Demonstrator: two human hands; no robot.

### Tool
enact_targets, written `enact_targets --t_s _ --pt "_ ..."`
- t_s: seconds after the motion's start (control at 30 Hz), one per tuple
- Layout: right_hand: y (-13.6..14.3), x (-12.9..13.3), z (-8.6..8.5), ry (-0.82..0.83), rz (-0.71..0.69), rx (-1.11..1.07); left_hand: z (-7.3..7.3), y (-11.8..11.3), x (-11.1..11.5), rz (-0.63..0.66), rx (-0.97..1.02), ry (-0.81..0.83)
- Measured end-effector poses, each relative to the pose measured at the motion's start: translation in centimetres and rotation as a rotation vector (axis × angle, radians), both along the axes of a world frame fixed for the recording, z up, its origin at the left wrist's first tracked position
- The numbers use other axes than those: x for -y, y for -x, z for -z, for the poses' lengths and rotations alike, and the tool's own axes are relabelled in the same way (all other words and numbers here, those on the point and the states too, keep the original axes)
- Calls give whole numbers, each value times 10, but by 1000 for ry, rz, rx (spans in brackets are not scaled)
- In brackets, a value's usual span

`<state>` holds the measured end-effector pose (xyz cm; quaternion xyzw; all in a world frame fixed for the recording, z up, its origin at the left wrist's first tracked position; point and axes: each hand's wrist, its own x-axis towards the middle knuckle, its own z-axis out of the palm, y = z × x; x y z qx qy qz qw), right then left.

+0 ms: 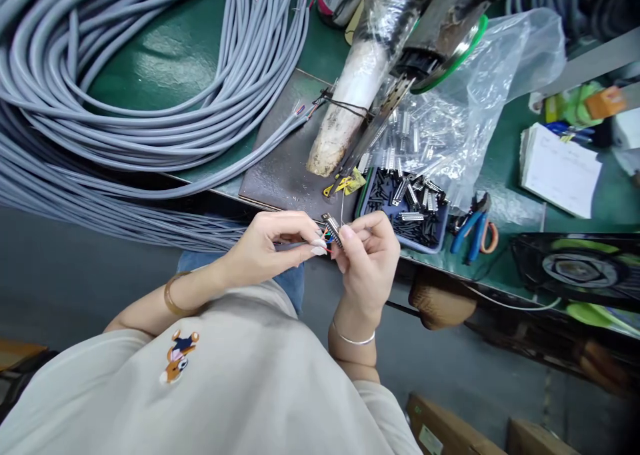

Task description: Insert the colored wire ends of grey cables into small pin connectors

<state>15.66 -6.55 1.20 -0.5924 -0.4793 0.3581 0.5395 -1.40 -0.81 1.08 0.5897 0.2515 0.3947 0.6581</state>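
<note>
Between my two hands, just off the bench's front edge, is a small metal multi-pin cable connector (332, 228) with a row of dark pins. My right hand (367, 252) pinches it between thumb and fingers. The fingertips of my left hand (285, 242) are closed on thin coloured wires (327, 237), orange, green, blue and red among them, which meet the connector. A thin straight strand (343, 205) rises above the connector; I cannot tell what it is. The grey cable behind the wires is mostly hidden by my left hand.
Coils of grey cable (200, 125) cover the left of the green bench. A blue tray (443, 238) holds connectors and black parts. A soldering stand with a wrapped white roll (350, 102) stands centrally. Pliers (477, 232), a paper pad (560, 168) and a fan (580, 268) are right.
</note>
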Motion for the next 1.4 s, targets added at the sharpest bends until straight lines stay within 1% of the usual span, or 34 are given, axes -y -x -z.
enact_targets --t_s 0.03,0.07,0.1,0.13,0.17,0.2,0.27,0.33,0.4,0.47,0.57,0.63,0.67,0.77,0.83,0.93,1.03,1.23,1.4 --pt "1 0 -2 3 11 35 2 -1 1 -26 -31 -105" --pt "1 -1 -3 1 28 99 4 -2 1 -50 -68 -175" --pt "2 0 -3 -4 42 176 6 -3 2 -68 -105 -190" --pt "3 0 -4 -18 56 256 7 -4 2 -78 -133 -145" --pt "3 1 -4 -48 79 325 8 -5 2 -79 -148 -54" --pt "3 2 -4 -96 123 375 8 -6 2 -72 -149 58" --pt "2 3 -4 -246 248 392 7 -7 0 -49 -118 258" --pt "-1 5 -2 -388 349 348 6 -8 -3 -33 -78 362" --pt "-4 7 2 -444 376 346 6 -8 -8 -28 -45 406" --pt "-7 9 9 -426 341 429 5 -9 -12 -28 -7 439" --pt "-9 10 22 -397 199 569 6 -10 -16 -8 42 483" --pt "-7 8 28 -393 126 608 8 -10 -18 9 49 500" --pt "-6 7 31 -395 118 609 9 -11 -18 14 40 502" --pt "0 2 34 -429 174 609 10 -13 -18 -9 -18 464" --pt "2 -2 33 -456 199 658 9 -16 -18 -50 -63 419" --pt "3 -8 30 -473 177 708 6 -20 -20 -153 -89 363" --pt "1 -13 28 -465 164 682 5 -23 -23 -221 -78 328" --pt "0 -21 25 -451 155 625 3 -26 -31 -274 -66 236" --pt "-1 -23 25 -434 141 580 0 -26 -33 -283 -121 231"
